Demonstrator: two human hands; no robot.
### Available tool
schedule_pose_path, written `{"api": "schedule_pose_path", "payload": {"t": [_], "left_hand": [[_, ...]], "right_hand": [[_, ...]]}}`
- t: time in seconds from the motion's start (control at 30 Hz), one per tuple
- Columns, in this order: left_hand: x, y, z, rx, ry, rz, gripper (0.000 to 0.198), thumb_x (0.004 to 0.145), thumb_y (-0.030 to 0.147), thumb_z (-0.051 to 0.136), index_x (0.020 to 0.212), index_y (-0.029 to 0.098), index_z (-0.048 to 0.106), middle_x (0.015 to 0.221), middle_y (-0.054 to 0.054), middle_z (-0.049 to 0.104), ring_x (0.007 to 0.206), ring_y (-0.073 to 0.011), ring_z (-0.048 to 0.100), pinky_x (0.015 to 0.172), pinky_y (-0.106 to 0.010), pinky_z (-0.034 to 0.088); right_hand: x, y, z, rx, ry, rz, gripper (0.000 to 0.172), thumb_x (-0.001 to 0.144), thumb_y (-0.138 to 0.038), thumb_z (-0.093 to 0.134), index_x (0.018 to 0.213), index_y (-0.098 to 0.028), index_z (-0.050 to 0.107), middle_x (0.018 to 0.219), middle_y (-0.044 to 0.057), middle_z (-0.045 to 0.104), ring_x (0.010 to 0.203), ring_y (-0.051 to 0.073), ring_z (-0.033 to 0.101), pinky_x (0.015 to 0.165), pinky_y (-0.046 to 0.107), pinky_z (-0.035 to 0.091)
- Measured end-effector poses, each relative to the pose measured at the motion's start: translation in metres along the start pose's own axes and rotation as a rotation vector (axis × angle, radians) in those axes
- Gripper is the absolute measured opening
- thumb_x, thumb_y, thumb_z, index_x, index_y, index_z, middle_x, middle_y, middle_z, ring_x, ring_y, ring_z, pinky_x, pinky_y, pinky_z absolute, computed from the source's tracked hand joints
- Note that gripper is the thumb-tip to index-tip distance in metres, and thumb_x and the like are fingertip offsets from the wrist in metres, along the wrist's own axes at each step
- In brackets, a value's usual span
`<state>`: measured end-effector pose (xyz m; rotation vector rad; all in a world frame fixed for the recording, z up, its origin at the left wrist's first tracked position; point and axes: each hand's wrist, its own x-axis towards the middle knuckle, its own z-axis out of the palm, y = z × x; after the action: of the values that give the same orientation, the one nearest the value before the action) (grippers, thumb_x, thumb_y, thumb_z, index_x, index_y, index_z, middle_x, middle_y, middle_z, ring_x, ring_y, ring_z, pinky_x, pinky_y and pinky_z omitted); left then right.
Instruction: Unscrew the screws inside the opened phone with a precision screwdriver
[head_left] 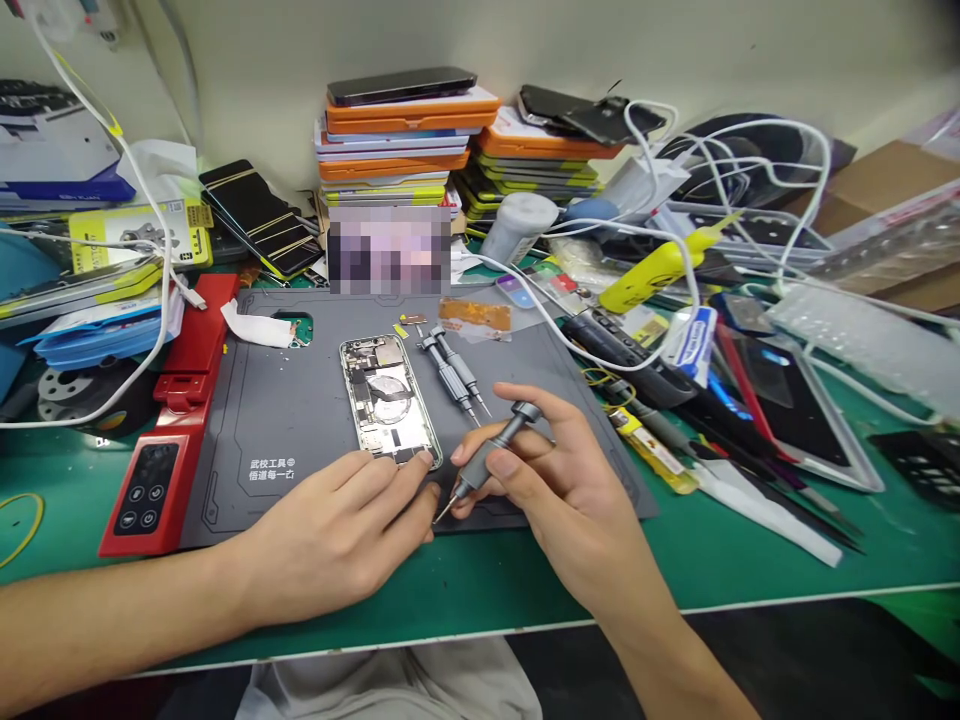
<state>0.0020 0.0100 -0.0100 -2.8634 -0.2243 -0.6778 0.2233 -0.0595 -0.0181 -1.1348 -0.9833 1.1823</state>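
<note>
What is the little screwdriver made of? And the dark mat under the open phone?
The screwdriver in the right hand looks like metal: grey, matte body with a thin shiny tip. The mat looks like soft rubber or silicone: dull dark grey, no glare, moulded lines. The left hand touches the open phone, whose rim shines like metal.

Green bench (750, 560): grey work mat (300, 420) centre, red device (169, 440) at its left, box stacks (397, 140) far, cables and tools right.

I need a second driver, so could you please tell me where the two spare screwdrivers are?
The two spare screwdrivers lie side by side on the grey mat, just right of the opened phone.
</note>
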Motion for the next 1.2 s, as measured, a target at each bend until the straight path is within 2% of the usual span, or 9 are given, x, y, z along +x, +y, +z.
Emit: {"api": "schedule_pose_path", "payload": {"t": [0.33, 0.57, 1.2], "left_hand": [[-0.0008, 0.0003, 0.0004, 0.001, -0.005, 0.003, 0.029, 0.106, 0.024, 0.065, 0.124, 0.003, 0.073, 0.129, -0.019, 0.075, 0.093, -0.0256, 0.066, 0.084, -0.04, 0.06], [-0.0008, -0.0012, 0.0027, -0.002, -0.002, 0.022, 0.031, 0.107, 0.025, 0.064, 0.125, 0.002, 0.072, 0.13, -0.021, 0.074, 0.088, -0.024, 0.065, 0.08, -0.04, 0.06], [-0.0023, -0.0014, 0.0019, -0.014, -0.02, 0.025, 0.034, 0.105, 0.026, 0.067, 0.128, 0.001, 0.071, 0.132, -0.022, 0.073, 0.091, -0.0249, 0.069, 0.081, -0.041, 0.062]], "right_hand": [[-0.0033, -0.004, -0.0001, -0.016, -0.004, 0.026, 0.037, 0.103, -0.037, 0.069, 0.136, -0.032, 0.052, 0.102, -0.001, 0.078, 0.066, 0.012, 0.078, 0.069, 0.025, 0.071], [-0.0011, -0.002, 0.0013, -0.006, -0.005, 0.009, 0.038, 0.103, -0.035, 0.069, 0.137, -0.033, 0.052, 0.102, -0.002, 0.078, 0.067, 0.013, 0.078, 0.069, 0.028, 0.072], [-0.0027, -0.0036, 0.0011, -0.016, -0.03, 0.027, 0.036, 0.103, -0.035, 0.069, 0.137, -0.036, 0.054, 0.103, -0.003, 0.077, 0.067, 0.008, 0.076, 0.07, 0.021, 0.07]]}}
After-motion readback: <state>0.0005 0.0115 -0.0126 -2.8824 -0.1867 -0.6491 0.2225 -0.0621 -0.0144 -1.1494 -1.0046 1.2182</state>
